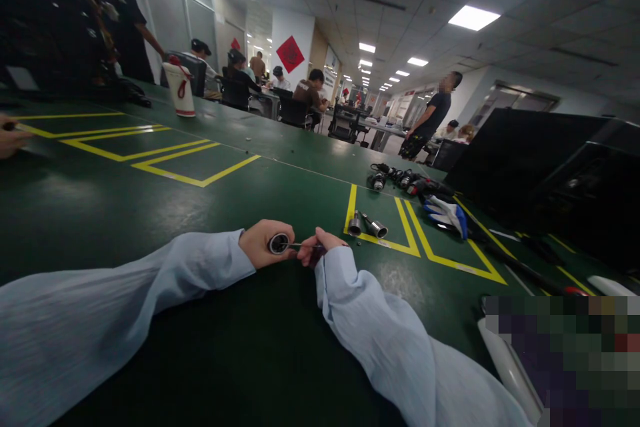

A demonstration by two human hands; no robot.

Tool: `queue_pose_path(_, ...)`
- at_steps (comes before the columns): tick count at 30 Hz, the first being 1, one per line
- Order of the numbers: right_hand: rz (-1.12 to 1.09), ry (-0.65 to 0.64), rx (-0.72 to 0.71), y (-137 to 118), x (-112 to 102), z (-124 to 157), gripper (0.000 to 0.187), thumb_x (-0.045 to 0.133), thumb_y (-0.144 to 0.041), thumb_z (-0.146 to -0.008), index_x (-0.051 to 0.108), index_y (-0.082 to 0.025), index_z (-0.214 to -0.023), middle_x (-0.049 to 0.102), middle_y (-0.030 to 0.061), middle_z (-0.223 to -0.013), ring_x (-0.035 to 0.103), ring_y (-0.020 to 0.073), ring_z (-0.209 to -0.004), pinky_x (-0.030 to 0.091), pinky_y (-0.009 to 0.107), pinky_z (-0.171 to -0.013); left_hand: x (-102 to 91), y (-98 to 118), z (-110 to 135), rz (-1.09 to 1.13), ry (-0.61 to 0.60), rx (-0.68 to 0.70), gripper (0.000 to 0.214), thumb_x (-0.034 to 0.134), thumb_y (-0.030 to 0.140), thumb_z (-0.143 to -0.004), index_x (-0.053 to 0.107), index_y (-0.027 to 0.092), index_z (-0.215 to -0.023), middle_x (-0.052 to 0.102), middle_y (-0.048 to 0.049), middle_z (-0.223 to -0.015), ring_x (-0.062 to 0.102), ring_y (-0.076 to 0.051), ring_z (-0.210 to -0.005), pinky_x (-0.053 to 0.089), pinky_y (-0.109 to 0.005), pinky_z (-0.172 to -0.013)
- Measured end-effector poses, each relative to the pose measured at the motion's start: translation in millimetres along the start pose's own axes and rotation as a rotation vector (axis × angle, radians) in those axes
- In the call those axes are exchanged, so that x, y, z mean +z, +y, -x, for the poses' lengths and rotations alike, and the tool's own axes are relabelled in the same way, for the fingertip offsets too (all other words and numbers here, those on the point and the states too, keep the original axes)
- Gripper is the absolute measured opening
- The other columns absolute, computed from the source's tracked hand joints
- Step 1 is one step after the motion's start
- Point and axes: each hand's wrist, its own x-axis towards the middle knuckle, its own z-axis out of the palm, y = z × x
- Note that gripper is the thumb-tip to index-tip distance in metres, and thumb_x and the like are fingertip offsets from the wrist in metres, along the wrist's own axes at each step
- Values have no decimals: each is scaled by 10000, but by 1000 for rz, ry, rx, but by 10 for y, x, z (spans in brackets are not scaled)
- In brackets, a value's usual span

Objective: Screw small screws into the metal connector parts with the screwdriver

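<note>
Wrapped round a short metal cylinder (279, 244) with a dark hollow end is my left hand (263, 240); that end faces me. Between the fingers of my right hand (320, 245) is a thin metal rod-like tool (299, 245), whose tip reaches into or against the cylinder's open end; I cannot tell how deep. Its handle is mostly covered by my fingers. Just right of my right hand, two metal cylindrical parts lie on the green table: a short one (355, 224) and a longer one (376, 227).
Yellow tape (390, 245) marks boxes on the green table (210, 320). A paper cup (179, 88) stands at the far left. Dark cylindrical parts with cables (395, 177) and a blue-and-white item (447, 215) lie at right. Another person's hand (13, 137) shows at the left edge.
</note>
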Motion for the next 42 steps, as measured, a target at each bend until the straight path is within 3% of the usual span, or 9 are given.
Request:
queue_pose_path(6, -3, 33, -104, 1, 23, 40, 312, 531, -333, -732, 624, -139, -505, 625, 21, -436, 493, 90, -342, 380, 224, -408, -3, -7, -10, 67, 10, -50, 192, 576, 284, -691, 493, 132, -610, 481, 29, -553, 435, -71, -491, 351, -178, -461)
queue_pose_path(13, 211, 115, -192, -97, 135, 177, 288, 560, -333, -697, 620, -141, -490, 583, 4, -383, 462, 80, -348, 367, 211, -405, 16, -37, 3, -77, -27, 2, 175, 552, 276, -704, 505, 135, -612, 499, 22, -551, 443, -73, -499, 344, -175, -467)
queue_pose_path(17, 217, 58, -132, -95, 93, 122, 301, 540, -335, -695, 615, -145, -475, 593, 6, -400, 475, 88, -347, 366, 220, -401, 24, -53, 15, -73, -90, 58, 168, 544, 271, -716, 517, 138, -616, 495, 21, -547, 455, -79, -509, 346, -177, -474)
queue_pose_path(22, 129, -22, 47, -66, -15, -11, 368, 505, -335, -737, 587, -141, -435, 590, 33, -390, 480, 105, -337, 367, 242, -406, 15, -56, 11, 9, -75, 63, 195, 561, 284, -717, 507, 132, -607, 501, 18, -548, 457, -77, -512, 356, -177, -480)
queue_pose_path(33, -91, -71, -32, 27, -11, -8, 339, 472, -266, -770, 631, -126, -505, 633, 35, -446, 524, 100, -360, 398, 227, -430, -2, 4, -12, 216, 10, -69, 206, 593, 278, -679, 466, 132, -605, 457, 40, -551, 416, -56, -488, 346, -162, -446)
queue_pose_path(42, -96, -65, -31, 1, -15, 4, 360, 445, -261, -773, 636, -124, -501, 630, 41, -438, 513, 94, -341, 386, 207, -407, -10, -8, -7, 179, 6, -74, 270, 650, 332, -653, 469, 135, -618, 454, 49, -560, 410, -57, -495, 345, -168, -457)
